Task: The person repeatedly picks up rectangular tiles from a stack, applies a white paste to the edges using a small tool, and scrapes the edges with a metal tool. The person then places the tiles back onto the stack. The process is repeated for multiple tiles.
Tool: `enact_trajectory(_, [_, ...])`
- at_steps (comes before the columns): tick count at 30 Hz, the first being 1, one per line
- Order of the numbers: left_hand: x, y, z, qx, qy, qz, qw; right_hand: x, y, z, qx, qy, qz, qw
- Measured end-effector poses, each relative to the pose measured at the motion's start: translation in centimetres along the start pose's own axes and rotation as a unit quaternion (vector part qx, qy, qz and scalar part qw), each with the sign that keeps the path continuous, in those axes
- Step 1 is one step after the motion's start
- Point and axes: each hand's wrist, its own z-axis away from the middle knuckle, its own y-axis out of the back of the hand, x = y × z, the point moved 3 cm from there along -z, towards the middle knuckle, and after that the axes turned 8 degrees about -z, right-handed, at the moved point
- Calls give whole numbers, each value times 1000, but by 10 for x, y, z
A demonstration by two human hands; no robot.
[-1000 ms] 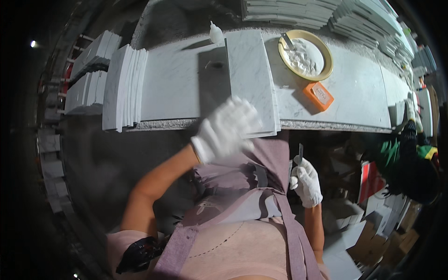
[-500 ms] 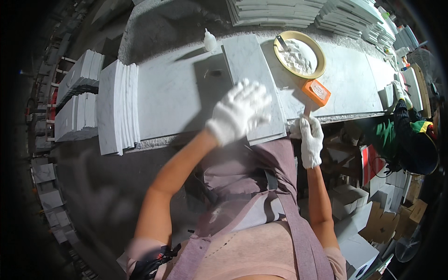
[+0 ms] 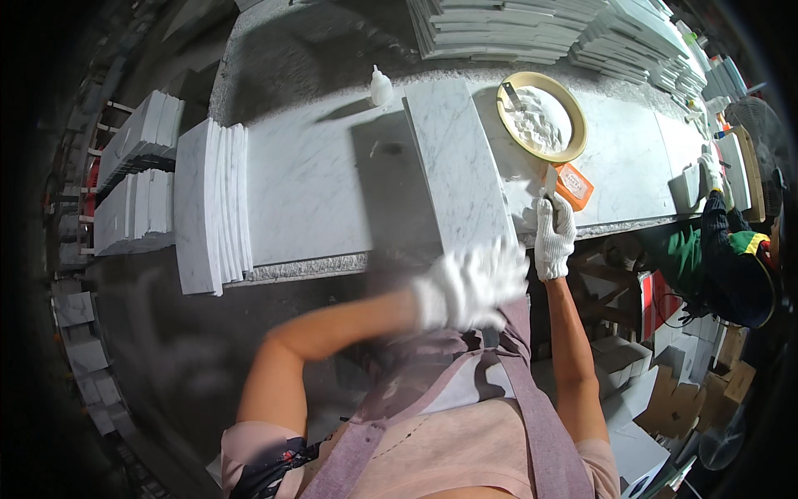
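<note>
My left hand [image 3: 472, 287], in a white knit glove, is blurred by motion at the near end of a long grey-veined marble tile [image 3: 455, 158]. Its fingers look stretched out, with nothing seen in them; whether it touches the tile I cannot tell. The tile lies crosswise on the bench. Right of it, my gloved right hand [image 3: 554, 241] is closed round a scraper [image 3: 551, 180], whose flat blade points up and away from me. Just behind the blade lies an orange box-like block [image 3: 573, 186] with a pale label. A yellow-rimmed bowl [image 3: 579, 125] of white powder or paste holds another flat blade.
A white squeeze bottle [image 3: 381, 88] stands at the back of the stone bench [image 3: 303, 175]. Upright tiles [image 3: 195, 204] lean together at the left. Stacked slabs [image 3: 503, 29] line the far side. Another person's gloved hand [image 3: 711, 173] is at the far right, near a fan [image 3: 752, 125].
My left hand has swept from the tile's middle toward me, to its near end. My right hand has turned the scraper's blade up and moved slightly nearer me. The view has shifted a little.
</note>
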Motion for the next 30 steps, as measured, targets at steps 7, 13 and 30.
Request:
enact_trajectory(7, [2,-6,84,46,117,163,979,14,-11,-16,-21,161,121,979])
enact_trajectory(13, [-70,22,114,300,408,34,861,10,-29,-21,12,221,277,935])
enact_trajectory(30, [-128,17,93,324,350,-103,873,1,-37,-20,32,248,299,921])
